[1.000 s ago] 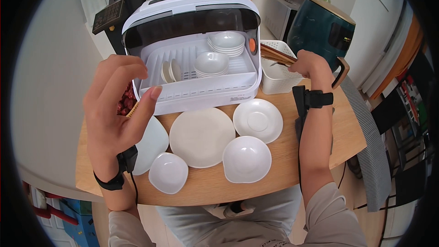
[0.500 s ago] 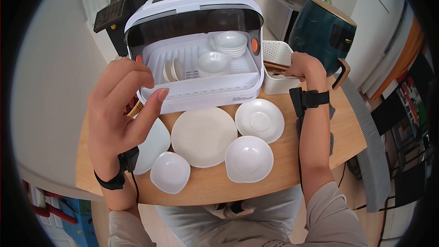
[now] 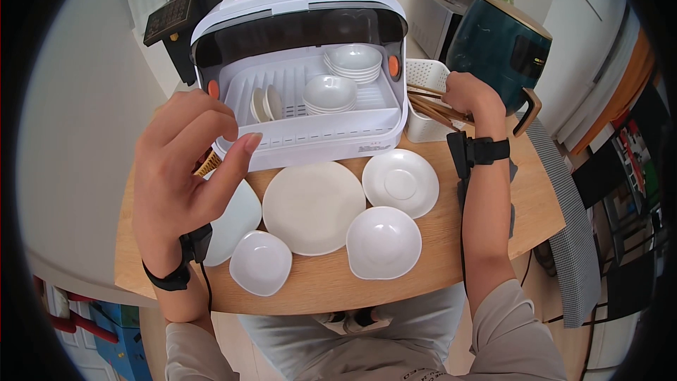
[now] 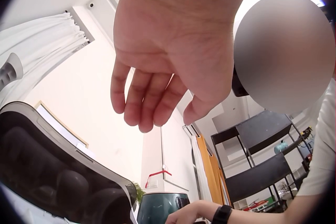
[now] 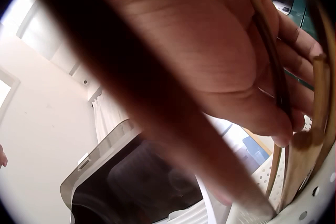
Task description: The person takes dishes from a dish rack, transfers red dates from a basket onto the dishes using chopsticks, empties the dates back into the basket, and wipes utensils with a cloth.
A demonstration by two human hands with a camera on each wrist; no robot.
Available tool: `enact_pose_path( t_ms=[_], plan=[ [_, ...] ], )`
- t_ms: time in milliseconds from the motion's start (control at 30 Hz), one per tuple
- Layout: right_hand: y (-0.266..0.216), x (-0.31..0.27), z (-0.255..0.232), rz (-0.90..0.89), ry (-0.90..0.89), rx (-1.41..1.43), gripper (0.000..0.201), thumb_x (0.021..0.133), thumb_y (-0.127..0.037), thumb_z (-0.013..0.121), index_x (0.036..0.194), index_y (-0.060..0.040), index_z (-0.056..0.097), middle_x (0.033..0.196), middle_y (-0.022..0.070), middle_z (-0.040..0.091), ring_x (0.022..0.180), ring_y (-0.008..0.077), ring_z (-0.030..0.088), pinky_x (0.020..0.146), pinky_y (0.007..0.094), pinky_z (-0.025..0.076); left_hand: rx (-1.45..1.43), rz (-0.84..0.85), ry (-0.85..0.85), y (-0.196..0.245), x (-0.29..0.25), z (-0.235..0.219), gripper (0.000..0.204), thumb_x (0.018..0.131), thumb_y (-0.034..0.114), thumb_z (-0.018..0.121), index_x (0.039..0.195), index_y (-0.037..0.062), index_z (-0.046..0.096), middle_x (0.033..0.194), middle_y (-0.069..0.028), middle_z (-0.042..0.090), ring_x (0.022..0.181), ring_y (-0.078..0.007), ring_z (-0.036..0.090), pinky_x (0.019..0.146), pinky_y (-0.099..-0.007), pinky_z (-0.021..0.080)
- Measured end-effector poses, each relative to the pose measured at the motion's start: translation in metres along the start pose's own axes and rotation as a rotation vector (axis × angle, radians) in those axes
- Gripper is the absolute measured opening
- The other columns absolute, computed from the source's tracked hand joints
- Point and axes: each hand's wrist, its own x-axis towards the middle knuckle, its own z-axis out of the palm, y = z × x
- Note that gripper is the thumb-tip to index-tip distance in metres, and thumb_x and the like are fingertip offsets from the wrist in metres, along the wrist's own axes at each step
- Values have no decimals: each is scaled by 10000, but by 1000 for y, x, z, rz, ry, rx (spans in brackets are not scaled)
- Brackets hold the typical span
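Observation:
The right hand (image 3: 476, 99) is over a white perforated basket (image 3: 422, 129), its fingers closed around long wooden utensils (image 3: 431, 109) that lie tilted across the rim. In the right wrist view, the thumb and fingers of this hand (image 5: 210, 45) pinch a slim dark stick (image 5: 278, 77), with a lighter wooden piece (image 5: 302, 161) beside it. Raised near the left front corner of a white dish box (image 3: 310, 152), the left hand (image 3: 187, 169) holds nothing. Its fingers are loosely bent and the thumb stands apart; the left wrist view shows this hand (image 4: 168, 40) with an empty palm.
Stacked bowls (image 3: 330, 93) and small upright dishes (image 3: 266, 104) stand inside the dish box. A large plate (image 3: 314, 208), a saucer (image 3: 400, 183) and several other dishes lie on the wooden table (image 3: 317, 293). A green appliance (image 3: 493, 49) stands behind the basket.
The right hand has shifted slightly back and forth over the basket, and the utensils lie at a different slant, more spread across the rim. The left hand has moved a little to the right.

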Motion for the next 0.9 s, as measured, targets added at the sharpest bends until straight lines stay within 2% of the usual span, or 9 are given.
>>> enact_pose_path(
  t_ms=[233, 300, 367, 500, 567, 633, 767, 833, 900],
  plan=[
    [8, -15, -24, -40, 197, -64, 255, 896, -178, 614, 993, 52, 668, 1004, 242, 678, 938, 377, 669, 769, 428, 534, 10, -53, 8, 0, -1, -1, 166, 729, 38, 727, 708, 2, 566, 688, -106, 534, 617, -269, 494, 657, -335, 463],
    [8, -34, -47, 68, 150, -36, 242, 890, -126, 539, 1069, -6, 650, 1102, 223, 654, 1067, 382, 615, 883, 448, 516, 34, -93, -39, 1, -2, -3, 179, 747, 56, 732, 725, -4, 565, 701, -109, 537, 619, -278, 491, 646, -334, 457],
    [10, -55, -58, 58, 358, 138, 216, 923, -135, 525, 1047, 18, 613, 1004, 228, 674, 951, 394, 649, 812, 441, 527, -4, -122, -52, 1, -2, -3, 184, 768, 84, 731, 768, -10, 573, 728, -118, 550, 641, -285, 505, 646, -340, 455],
    [-39, -120, -88, -429, 550, 640, 156, 975, -116, 478, 989, 27, 539, 709, 164, 629, 647, 371, 615, 615, 401, 490, -228, -164, -131, 4, -2, 2, 239, 819, 128, 652, 1008, -11, 606, 907, -122, 611, 792, -244, 553, 735, -325, 455],
    [-61, -139, -81, -752, 366, 843, 155, 970, -133, 493, 987, 14, 541, 698, 165, 597, 629, 346, 601, 590, 384, 482, -446, -260, -203, 7, -6, 6, 513, 866, 266, 602, 1278, -31, 529, 1167, -127, 605, 993, -218, 562, 838, -357, 460],
    [-75, -148, -73, -1099, 156, 681, 130, 953, -138, 535, 987, -13, 550, 684, 170, 577, 623, 336, 594, 562, 388, 469, -664, -370, -214, 19, -6, 11, 554, 883, 310, 579, 1319, -22, 504, 1238, -136, 585, 1010, -213, 564, 840, -336, 463],
    [-93, -160, -70, -1095, -109, 400, 218, 894, -115, 610, 1100, -66, 557, 774, 173, 581, 734, 348, 604, 632, 433, 463, -816, -202, -199, 27, 0, 9, 377, 923, 170, 554, 1260, 0, 556, 1246, -130, 576, 967, -226, 589, 783, -309, 479],
    [-96, -154, -67, -1317, 187, 442, 441, 834, -210, 697, 1211, -46, 538, 995, 173, 624, 940, 368, 599, 789, 443, 468, -756, 43, -105, 24, 1, 18, 353, 931, 116, 554, 1268, 12, 558, 1213, -150, 579, 941, -266, 596, 790, -349, 489],
    [-97, -176, -82, -1211, 293, 411, 572, 779, -280, 745, 1246, -29, 529, 1093, 177, 610, 1026, 384, 571, 853, 453, 449, -702, 14, 26, 35, -3, 18, 243, 927, 104, 576, 1150, 13, 603, 1106, -146, 593, 902, -281, 604, 756, -381, 508]
  ],
)
